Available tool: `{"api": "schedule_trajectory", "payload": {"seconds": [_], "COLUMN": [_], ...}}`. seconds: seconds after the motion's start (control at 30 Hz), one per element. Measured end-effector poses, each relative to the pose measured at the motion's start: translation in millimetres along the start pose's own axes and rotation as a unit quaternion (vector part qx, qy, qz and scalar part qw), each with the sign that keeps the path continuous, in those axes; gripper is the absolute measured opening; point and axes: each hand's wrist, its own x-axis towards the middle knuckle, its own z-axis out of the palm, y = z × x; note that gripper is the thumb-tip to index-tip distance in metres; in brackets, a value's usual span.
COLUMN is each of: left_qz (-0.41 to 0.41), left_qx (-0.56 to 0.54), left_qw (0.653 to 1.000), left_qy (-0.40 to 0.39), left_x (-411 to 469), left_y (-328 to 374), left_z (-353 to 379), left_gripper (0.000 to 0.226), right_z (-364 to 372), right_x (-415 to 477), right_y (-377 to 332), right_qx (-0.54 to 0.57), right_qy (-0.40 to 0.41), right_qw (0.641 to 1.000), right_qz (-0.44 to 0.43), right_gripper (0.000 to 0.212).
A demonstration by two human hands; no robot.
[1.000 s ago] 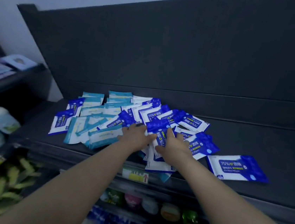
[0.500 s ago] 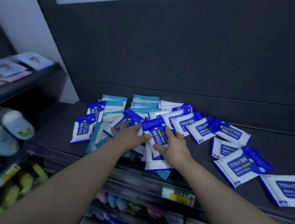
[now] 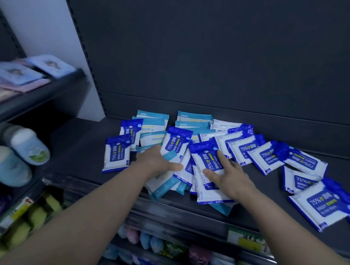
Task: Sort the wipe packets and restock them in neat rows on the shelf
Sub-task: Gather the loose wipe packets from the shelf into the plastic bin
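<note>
We find the wipe packets [image 3: 252, 151] lying in a loose, overlapping heap on the dark shelf [image 3: 85, 144], toward its front edge. The right hand [image 3: 233, 179] rests on top of the heap. Its fingers [image 3: 223, 160] are straight and spread wide, pressing flat on one blue packet [image 3: 205, 155]. The left hand [image 3: 156, 162] sits just beside it, with the thumb extended toward the right hand. Its fingers run in among the packets and the tips are covered, so we cannot tell whether they grip anything.

The blue-and-white packets read "75%" and "Alcohol Wipes", with Chinese characters beside the figure. The teal packets [image 3: 194, 117] at the rear of the heap carry print too small to read.

An outlying packet [image 3: 117, 154] lies at the left of the heap, touching its neighbour. A few packets overhang the shelf's front edge below the hands. The dark back panel [image 3: 221, 61] rises behind the heap. To the left, a side rack [image 3: 42, 97] carries flat pastel packs above and round canisters [image 3: 30, 146] below. Under the shelf, a yellow price label [image 3: 247, 239] sits on the rail, above blurred coloured goods [image 3: 178, 250].
</note>
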Motion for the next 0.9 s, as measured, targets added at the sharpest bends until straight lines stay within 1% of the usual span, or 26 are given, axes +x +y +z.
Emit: {"api": "schedule_trajectory", "payload": {"seconds": [0.07, 0.13, 0.2, 0.27, 0.33, 0.37, 0.43, 0.5, 0.57, 0.63, 0.67, 0.73, 0.83, 0.9], "left_qz": [0.015, 0.026, 0.024, 0.007, 0.006, 0.018, 0.039, 0.053, 0.063, 0.071, 0.073, 0.086, 0.127, 0.152], "left_qx": [0.030, 0.004, 0.009, 0.060, 0.065, 0.036, -0.093, -0.178, -0.200, -0.197, -0.205, -0.223, -0.238, -0.244], "left_qw": [0.999, 0.999, 1.000, 0.998, 0.998, 0.999, 0.994, 0.977, 0.965, 0.964, 0.964, 0.962, 0.957, 0.953], "left_qy": [-0.018, -0.029, -0.013, 0.002, -0.006, -0.019, -0.045, -0.104, -0.158, -0.164, -0.155, -0.133, -0.107, -0.092], "left_x": [3.8, 4.6, 3.1, -0.9, 0.0, 0.2, 1.9, -2.7, -5.4, -5.5, -7.3, -10.2, -14.9, -17.0], "left_y": [-0.7, 3.6, 8.2, 9.1, 6.3, 6.0, 5.7, 6.1, 5.3, 6.3, 8.9, 16.5, 29.1, 36.7], "left_z": [-0.4, -0.9, -1.3, -2.0, -0.6, -2.1, -6.6, -11.3, -12.2, -9.7, -8.3, -4.6, 0.4, 0.1], "left_gripper": [0.126, 0.136, 0.131, 0.119, 0.116, 0.118, 0.122, 0.113, 0.109, 0.110, 0.106, 0.091, 0.064, 0.054], "right_z": [0.1, 0.7, 3.9, 9.3, 12.9, 13.9, 14.9, 15.3, 14.3, 12.4, 12.7, 14.6, 18.1, 18.2], "right_x": [0.6, 1.9, 2.4, 2.7, 2.7, 2.8, 2.1, 0.0, -4.1, -7.1, -6.4, -1.9, 4.5, 8.1], "right_y": [2.6, -1.0, -4.9, -5.5, -5.6, -6.4, -8.0, -7.6, -6.0, -6.4, -7.1, -8.3, -11.1, -12.0], "right_qx": [-0.001, 0.009, 0.034, 0.052, 0.075, 0.086, 0.099, 0.112, 0.133, 0.152, 0.164, 0.199, 0.266, 0.303], "right_qy": [-0.021, -0.031, -0.024, -0.002, 0.016, 0.022, 0.023, 0.008, -0.014, -0.019, -0.011, 0.024, 0.061, 0.078], "right_qw": [1.000, 0.999, 0.999, 0.999, 0.997, 0.996, 0.994, 0.993, 0.991, 0.988, 0.986, 0.980, 0.962, 0.950], "right_qz": [-0.002, -0.001, 0.002, 0.010, 0.022, 0.028, 0.032, 0.024, 0.017, 0.011, 0.009, 0.007, 0.004, -0.012], "right_gripper": [0.085, 0.088, 0.091, 0.090, 0.086, 0.085, 0.082, 0.082, 0.083, 0.083, 0.083, 0.082, 0.085, 0.088]}}
